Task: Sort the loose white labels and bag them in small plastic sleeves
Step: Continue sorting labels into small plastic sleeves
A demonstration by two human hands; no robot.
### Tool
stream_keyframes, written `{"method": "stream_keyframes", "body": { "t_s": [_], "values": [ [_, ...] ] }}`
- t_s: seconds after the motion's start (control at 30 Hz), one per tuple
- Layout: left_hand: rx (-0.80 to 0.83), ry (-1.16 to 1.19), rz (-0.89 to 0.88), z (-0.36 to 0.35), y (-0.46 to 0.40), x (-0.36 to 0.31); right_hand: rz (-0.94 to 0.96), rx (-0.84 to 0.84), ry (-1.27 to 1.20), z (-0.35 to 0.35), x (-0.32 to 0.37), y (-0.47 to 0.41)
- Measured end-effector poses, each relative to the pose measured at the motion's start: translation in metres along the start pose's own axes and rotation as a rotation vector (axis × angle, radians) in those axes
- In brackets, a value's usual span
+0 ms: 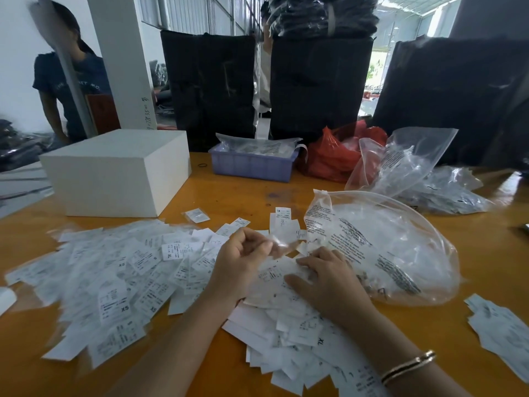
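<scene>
— Hundreds of loose white labels [120,285] cover your worktop's near edge; how do they handle?
— Feather-light, slippery. Your left hand [240,262] pinches a clear plastic sleeve [282,243]; your right hand [329,279] presses flat, open, on the pile. Lift labels by their short edges.

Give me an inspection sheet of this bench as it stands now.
Surface: orange table, largely covered.
Job's things: labels heaped in front; clear sleeve; big zip bag to the right.
Clutter: white box, blue tray, red bag, more clear bags, small label pile at the right edge.
Grips: left hand pinches the sleeve; right hand rests on the labels, fingers spread.
Cables: nothing seen.
Surroundings: black bundles behind; a person at back left.
</scene>
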State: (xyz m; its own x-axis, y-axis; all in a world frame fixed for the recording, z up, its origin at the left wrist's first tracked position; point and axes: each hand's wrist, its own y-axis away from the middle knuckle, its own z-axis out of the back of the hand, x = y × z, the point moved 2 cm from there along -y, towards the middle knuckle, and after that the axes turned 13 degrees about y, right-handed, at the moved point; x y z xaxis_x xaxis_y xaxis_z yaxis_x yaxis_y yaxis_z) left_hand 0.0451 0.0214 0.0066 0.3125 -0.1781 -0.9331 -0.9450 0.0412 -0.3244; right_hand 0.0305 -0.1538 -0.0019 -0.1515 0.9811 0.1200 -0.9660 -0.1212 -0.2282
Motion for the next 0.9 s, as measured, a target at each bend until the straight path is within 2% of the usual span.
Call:
{"method": "stream_keyframes", "body": {
  "t_s": [0.07, 0.27, 0.6, 0.73, 0.9],
  "values": [
    [-0.021, 0.037, 0.012, 0.001, 0.000, -0.002, -0.001, 0.023, 0.066, -0.002, -0.001, -0.002],
    [-0.059, 0.080, 0.069, 0.002, -0.001, 0.002, -0.019, 0.058, 0.037, -0.010, -0.004, -0.007],
    [-0.141, 0.128, 0.077, 0.003, -0.002, 0.001, -0.079, 0.085, -0.313, -0.002, -0.006, -0.006],
    [-0.183, -0.001, 0.041, 0.004, -0.004, 0.001, -0.076, 0.063, -0.445, 0.002, -0.009, -0.003],
    [-0.206, -0.060, -0.008, 0.005, -0.004, 0.002, -0.128, 0.003, -0.739, 0.001, -0.012, -0.004]
  ]
}}
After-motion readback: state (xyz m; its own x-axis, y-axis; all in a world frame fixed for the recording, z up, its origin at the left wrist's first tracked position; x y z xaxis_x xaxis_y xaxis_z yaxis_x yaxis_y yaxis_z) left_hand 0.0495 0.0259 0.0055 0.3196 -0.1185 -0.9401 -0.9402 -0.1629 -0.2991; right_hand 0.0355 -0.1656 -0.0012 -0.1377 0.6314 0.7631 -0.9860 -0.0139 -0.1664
